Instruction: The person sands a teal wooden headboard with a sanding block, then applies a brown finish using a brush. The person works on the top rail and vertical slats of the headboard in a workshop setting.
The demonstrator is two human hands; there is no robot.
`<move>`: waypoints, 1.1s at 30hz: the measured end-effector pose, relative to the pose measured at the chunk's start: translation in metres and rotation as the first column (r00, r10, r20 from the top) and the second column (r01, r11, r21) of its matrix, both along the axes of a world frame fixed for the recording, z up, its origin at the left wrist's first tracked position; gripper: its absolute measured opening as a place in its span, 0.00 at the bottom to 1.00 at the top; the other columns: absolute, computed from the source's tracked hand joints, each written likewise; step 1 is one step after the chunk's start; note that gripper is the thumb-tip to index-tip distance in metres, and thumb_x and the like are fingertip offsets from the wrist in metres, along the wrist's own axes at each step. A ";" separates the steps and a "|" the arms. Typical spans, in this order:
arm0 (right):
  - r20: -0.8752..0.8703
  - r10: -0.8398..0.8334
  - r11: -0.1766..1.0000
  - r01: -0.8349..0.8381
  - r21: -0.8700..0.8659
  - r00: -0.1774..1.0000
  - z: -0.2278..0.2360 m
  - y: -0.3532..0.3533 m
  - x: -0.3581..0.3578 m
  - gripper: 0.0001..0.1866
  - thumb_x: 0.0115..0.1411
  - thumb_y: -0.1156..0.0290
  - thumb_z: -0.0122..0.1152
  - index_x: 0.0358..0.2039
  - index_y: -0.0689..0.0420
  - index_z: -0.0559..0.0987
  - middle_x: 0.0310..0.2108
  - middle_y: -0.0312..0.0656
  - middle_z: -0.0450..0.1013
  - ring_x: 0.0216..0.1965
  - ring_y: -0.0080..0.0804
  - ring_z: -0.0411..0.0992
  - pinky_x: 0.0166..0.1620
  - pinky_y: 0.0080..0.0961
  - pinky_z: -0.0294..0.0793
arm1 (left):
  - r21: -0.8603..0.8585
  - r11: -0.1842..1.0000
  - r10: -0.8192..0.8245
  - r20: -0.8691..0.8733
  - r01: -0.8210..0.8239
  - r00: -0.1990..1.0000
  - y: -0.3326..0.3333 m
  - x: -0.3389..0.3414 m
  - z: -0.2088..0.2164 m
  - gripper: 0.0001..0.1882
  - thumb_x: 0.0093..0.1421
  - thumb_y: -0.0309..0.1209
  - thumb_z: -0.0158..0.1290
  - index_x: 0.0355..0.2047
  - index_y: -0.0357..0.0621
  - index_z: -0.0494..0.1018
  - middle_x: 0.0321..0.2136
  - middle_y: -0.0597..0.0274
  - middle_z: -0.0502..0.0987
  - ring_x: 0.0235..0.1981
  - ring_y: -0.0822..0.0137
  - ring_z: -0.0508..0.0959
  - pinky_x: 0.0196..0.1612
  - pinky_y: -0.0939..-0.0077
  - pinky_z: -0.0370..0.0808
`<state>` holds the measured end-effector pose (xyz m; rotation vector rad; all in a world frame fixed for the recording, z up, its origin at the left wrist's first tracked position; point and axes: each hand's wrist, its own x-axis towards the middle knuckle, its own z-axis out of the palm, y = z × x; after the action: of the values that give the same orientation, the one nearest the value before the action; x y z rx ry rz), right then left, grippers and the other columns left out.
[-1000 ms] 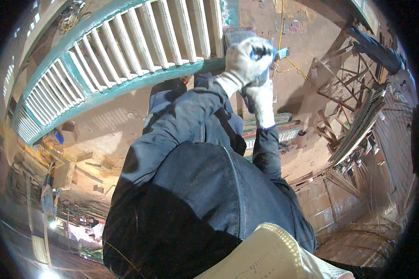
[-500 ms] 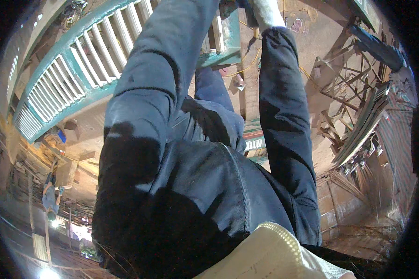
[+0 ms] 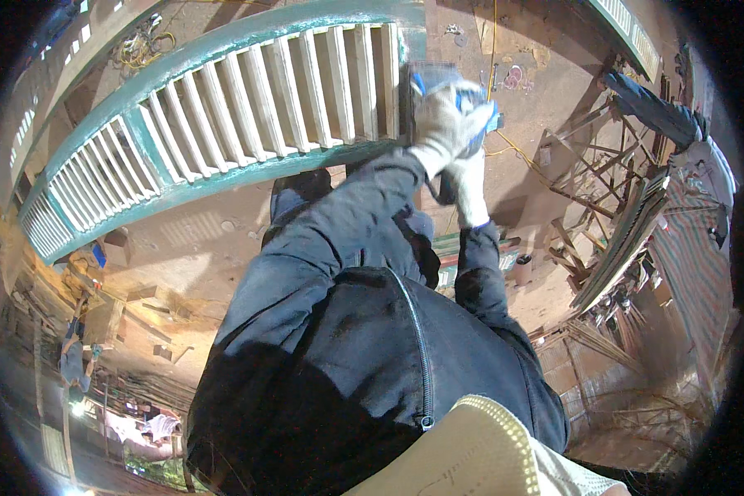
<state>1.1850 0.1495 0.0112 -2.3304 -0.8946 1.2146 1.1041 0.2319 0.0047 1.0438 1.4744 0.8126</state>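
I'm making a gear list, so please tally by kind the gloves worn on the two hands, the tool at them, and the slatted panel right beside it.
White gloves: 2
Blue tool: 1
Teal-framed slatted panel: 1
Total: 4

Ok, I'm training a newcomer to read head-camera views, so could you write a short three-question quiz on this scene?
1. What colour is the frame around the pale slats?
A) red
B) teal
C) yellow
2. True or false: the right hand wears a pale glove.
3. Fill the gap: the left hand is on a power tool with ____ parts.
Key: 1. B; 2. True; 3. blue.
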 end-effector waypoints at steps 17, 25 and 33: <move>0.008 0.221 0.947 -0.216 0.236 0.975 -0.029 0.135 0.004 0.15 0.40 0.70 0.68 0.30 0.62 0.80 0.23 0.41 0.78 0.24 0.30 0.76 0.29 0.28 0.76 | 0.270 0.944 0.169 0.101 -0.190 0.980 0.124 -0.018 0.002 0.18 0.45 0.48 0.65 0.32 0.53 0.80 0.29 0.57 0.82 0.33 0.57 0.81 0.38 0.62 0.77; 0.062 0.089 0.992 -0.095 0.088 0.994 -0.021 0.017 0.004 0.24 0.39 0.75 0.68 0.40 0.63 0.76 0.30 0.45 0.77 0.28 0.33 0.76 0.32 0.30 0.76 | -0.053 0.996 0.081 0.177 -0.073 0.981 0.018 -0.009 -0.018 0.20 0.45 0.48 0.66 0.33 0.51 0.80 0.31 0.56 0.82 0.35 0.57 0.81 0.41 0.64 0.76; -0.075 0.194 0.939 -0.163 0.303 0.978 -0.025 0.164 0.007 0.11 0.45 0.70 0.66 0.29 0.62 0.79 0.21 0.41 0.75 0.19 0.29 0.74 0.26 0.28 0.75 | 0.263 0.945 0.199 0.013 -0.195 0.980 0.129 -0.005 -0.016 0.15 0.52 0.44 0.60 0.36 0.50 0.78 0.33 0.61 0.80 0.36 0.60 0.80 0.40 0.65 0.76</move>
<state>1.1919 0.3131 -0.0137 -1.9666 -1.1838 1.1672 1.0993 0.3605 -0.0113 1.1098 1.5270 1.1720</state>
